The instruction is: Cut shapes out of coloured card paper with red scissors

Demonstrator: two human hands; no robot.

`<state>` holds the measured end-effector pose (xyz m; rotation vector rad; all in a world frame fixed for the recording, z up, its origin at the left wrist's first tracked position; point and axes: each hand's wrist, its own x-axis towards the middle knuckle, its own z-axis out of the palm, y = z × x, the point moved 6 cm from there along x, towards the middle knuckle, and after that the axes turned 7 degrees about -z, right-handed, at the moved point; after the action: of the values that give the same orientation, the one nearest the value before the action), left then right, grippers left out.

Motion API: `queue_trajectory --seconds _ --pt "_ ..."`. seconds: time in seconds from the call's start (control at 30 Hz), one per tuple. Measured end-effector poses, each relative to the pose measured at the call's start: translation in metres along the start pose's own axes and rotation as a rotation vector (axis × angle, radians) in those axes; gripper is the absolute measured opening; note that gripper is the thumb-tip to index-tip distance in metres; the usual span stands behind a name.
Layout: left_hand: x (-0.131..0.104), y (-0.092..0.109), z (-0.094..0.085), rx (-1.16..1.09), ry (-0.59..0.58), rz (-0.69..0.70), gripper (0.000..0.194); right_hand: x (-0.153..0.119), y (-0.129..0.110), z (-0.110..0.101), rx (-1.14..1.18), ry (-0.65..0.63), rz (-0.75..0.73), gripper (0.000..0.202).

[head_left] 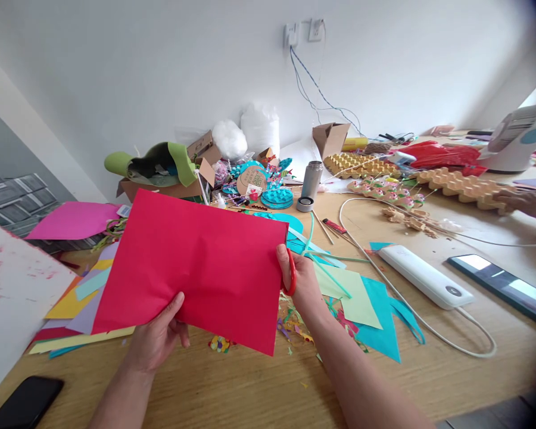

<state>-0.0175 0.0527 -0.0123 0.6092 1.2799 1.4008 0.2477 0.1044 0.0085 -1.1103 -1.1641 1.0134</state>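
In the head view, an open cardboard box (161,189) holds a green-and-black item (156,164) behind the work area, with a steel thermos (312,179) and egg cartons (361,165) to its right. Scattered paper scraps (295,325) and layered colored sheets (87,292) surround the smooth, lightly creased red paper (196,262), raised above the wooden table (196,393). The left hand (158,336) pinches its lower edge, while the right hand (301,277) grips its right edge along with red-handled scissors (291,273).

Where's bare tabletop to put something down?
Bare wood between the lower-left black phone and left forearm; between forearms, near the front; and right of the right forearm, below the teal paper. Crowded: beyond the red sheet, around the grey bottle, and left egg tray.
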Motion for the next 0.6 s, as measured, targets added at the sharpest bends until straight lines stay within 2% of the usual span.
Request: queue_trajectory --seconds 0.3,0.6 --pt "0.0016 -0.0001 -0.0001 0.017 -0.018 0.023 0.041 0.0009 0.0033 0.001 0.011 -0.015 0.021 0.054" --pt "-0.0001 0.0016 0.0005 -0.002 0.0 0.026 0.039 -0.0002 0.0002 0.0019 -0.003 -0.035 -0.034 0.054"
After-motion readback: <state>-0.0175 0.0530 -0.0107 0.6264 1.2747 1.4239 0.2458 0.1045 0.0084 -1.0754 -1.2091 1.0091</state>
